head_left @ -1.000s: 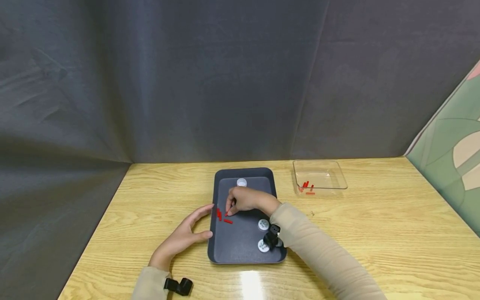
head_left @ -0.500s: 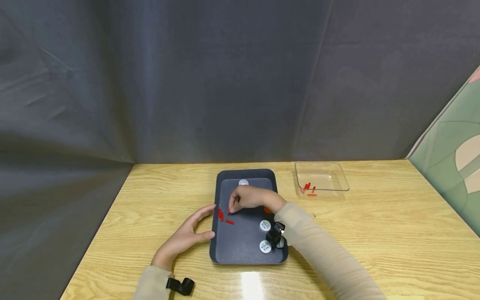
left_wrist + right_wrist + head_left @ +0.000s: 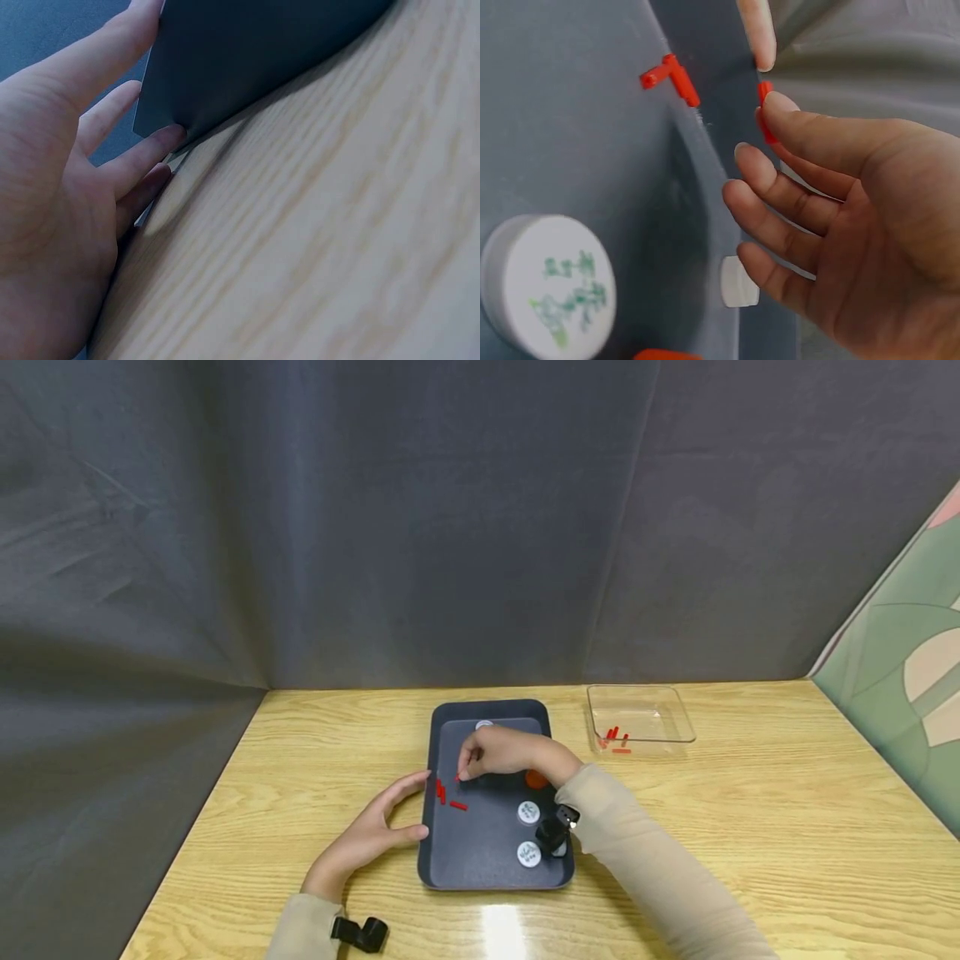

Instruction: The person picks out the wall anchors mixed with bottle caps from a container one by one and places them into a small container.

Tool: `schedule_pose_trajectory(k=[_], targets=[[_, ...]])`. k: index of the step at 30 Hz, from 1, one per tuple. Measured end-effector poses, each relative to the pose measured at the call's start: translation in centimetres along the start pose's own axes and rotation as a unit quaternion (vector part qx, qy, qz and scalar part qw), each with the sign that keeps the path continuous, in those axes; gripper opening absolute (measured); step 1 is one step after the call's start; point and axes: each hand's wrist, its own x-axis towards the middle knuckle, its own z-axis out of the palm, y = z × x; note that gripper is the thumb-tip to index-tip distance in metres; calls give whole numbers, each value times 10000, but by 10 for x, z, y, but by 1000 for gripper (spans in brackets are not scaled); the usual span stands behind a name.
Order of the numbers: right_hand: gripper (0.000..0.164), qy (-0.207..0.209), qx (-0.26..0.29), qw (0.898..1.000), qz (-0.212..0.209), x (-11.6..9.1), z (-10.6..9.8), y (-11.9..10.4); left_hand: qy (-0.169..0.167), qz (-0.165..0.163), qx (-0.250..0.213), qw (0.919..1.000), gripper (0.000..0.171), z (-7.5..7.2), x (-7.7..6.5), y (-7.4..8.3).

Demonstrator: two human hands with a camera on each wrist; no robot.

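Short, slim, bright red plastic rod [image 3: 764, 93], pinched between thumb and forefinger of right hand [image 3: 495, 752]; left hand [image 3: 369, 833], fingers parted, touching dark grey rectangular tray [image 3: 476, 856] at left

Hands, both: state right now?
Left hand: open, fingers touching the dark grey tray.
Right hand: closed, pinching a small red rod.
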Motion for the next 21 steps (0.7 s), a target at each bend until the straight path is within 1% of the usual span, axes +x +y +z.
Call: schedule_pose_trajectory(k=[3, 8, 16, 21], targets=[[4, -22, -37, 10000, 18, -5, -2, -4, -5, 15, 3, 10000, 74, 0, 0, -1], [4, -22, -173, 9998, -93, -13, -6, -8, -6, -18, 0, 10000, 73, -1, 1, -1], [6, 306, -124, 9985, -445, -30, -13, -11, 49, -30, 33, 10000, 74, -1, 1, 0], [9, 574, -232, 9958, -680, -42, -17, -10, 56, 14, 24, 10000, 74, 0, 1, 1]])
